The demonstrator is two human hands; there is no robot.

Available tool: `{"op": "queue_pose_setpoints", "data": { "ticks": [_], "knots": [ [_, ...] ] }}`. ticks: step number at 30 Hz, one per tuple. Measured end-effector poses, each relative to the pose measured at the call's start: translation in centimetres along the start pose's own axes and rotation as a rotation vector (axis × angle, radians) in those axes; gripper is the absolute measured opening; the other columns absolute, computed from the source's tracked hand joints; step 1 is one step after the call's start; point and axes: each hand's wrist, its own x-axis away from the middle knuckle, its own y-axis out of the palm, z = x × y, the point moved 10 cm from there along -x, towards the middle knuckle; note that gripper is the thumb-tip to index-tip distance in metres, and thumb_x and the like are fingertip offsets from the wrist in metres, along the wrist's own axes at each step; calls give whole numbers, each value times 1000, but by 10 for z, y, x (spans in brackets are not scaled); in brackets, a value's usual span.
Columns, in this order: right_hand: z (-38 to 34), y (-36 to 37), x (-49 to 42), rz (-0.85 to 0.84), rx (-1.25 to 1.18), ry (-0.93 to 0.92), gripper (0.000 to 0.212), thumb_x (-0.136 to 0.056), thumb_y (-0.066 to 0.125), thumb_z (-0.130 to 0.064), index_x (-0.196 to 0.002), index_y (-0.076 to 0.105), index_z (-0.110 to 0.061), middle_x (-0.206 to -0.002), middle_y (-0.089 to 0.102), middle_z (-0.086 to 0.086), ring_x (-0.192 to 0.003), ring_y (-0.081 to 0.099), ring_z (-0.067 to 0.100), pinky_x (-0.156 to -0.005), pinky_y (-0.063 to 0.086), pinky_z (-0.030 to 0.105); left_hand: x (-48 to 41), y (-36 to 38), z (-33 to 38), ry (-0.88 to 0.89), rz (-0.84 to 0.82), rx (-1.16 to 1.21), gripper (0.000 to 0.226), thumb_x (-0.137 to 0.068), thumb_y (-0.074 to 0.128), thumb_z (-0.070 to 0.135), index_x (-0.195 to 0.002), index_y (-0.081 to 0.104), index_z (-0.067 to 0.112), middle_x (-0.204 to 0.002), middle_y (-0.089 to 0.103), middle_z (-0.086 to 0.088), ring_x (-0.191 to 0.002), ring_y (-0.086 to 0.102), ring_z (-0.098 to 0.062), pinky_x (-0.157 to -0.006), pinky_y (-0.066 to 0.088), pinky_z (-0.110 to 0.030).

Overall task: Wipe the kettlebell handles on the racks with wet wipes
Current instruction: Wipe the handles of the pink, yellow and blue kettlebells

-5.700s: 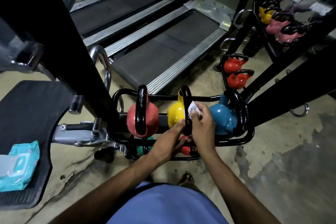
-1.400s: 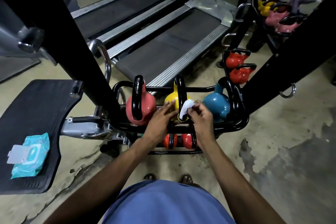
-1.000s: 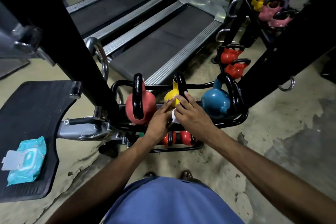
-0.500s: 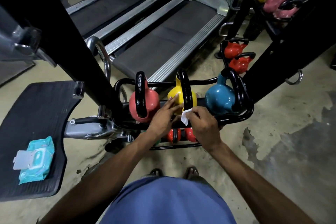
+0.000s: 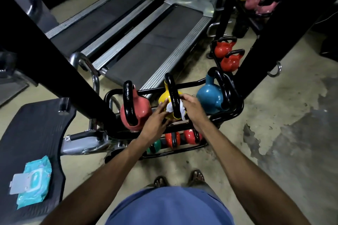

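1. since half a second ago the wet wipe (image 5: 169, 108) has gone from dangling off the right hand (image 5: 194, 110) to looping round the black handle (image 5: 172, 93) of the yellow kettlebell (image 5: 163, 99). white now shows on both sides of the bar, at the centre of the frame.
2. the right hand grips the wipe's right end with curled fingers. the left hand (image 5: 155, 121) lies with fingers straight, tips pressing the left end against the bell.
3. that wrap suggests this handle is mid-clean, set for a sliding pass along its length.
4. the pink kettlebell (image 5: 142, 109) and blue kettlebell (image 5: 210, 97) flank it on the rack (image 5: 236, 113) (whether theirs are done does not show).
5. the wipe pack (image 5: 33, 179) lies at lower left.
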Motion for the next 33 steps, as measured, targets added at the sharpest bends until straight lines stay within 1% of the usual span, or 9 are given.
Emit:
{"op": "queue_pose_setpoints", "data": {
  "ticks": [3,7,11,15,19,22,25,29,33],
  "knots": [
    [-6,3,-13,-151,-79,130,39,-92,36,10,-109,71,3,-80,75,5,-66,69,10,-62,53,21,2,-2,2,-20,17,49,14,-101,64,29,-103,76,21,-171,14,17,-151,35,-11,-114,44,-37],
    [-17,3,-23,-239,-209,194,34,-93,36,8,-106,68,8,-81,73,9,-68,68,16,-62,55,23,3,0,0,-98,2,57,41,-101,63,36,-139,64,20,-172,17,5,-158,18,-19,-124,30,-42],
    [-6,-1,-32,-81,-237,158,28,-95,45,8,-100,71,1,-83,76,10,-72,70,17,-68,56,25,4,1,-3,-122,26,64,46,-101,63,31,-146,57,20,-171,20,-1,-158,16,-20,-127,27,-46],
    [17,-13,-5,-54,86,-6,29,-98,54,2,-104,74,-17,-100,77,-4,-95,70,12,-87,54,28,1,6,-8,-60,27,66,31,-102,63,29,-132,68,25,-172,13,14,-159,17,-16,-124,33,-46],
    [22,-25,17,54,259,-129,34,-96,60,2,-110,71,-26,-107,74,-10,-105,68,5,-97,57,34,2,5,-8,-54,52,91,44,-102,63,31,-145,58,26,-172,13,17,-159,17,-17,-123,34,-52],
    [27,-20,25,114,312,-118,39,-88,67,-1,-115,66,-29,-116,67,-7,-108,64,7,-97,57,39,3,5,-8,-66,45,75,44,-103,61,29,-146,57,26,-171,11,19,-159,14,-15,-123,34,-50],
    [30,-17,37,226,337,-158,35,-78,78,-14,-107,60,-25,-109,63,-4,-98,63,12,-86,58,38,3,4,-6,-69,42,15,48,-103,61,21,-150,53,20,-172,10,16,-159,11,-14,-123,34,-49],
    [10,-11,63,411,473,-405,23,-85,74,-7,-97,57,-17,-100,56,-4,-86,56,9,-74,53,31,4,4,-6,-34,72,-25,49,-103,61,15,-150,52,18,-172,13,11,-159,14,-19,-125,32,-46],
    [-22,29,86,325,1023,-904,10,-98,60,-5,-103,68,-8,-101,61,7,-88,60,22,-71,53,33,5,-1,-12,-133,138,185,45,-103,57,11,-138,61,40,-164,35,16,-151,36,-10,-110,49,-33]
  ]
}}
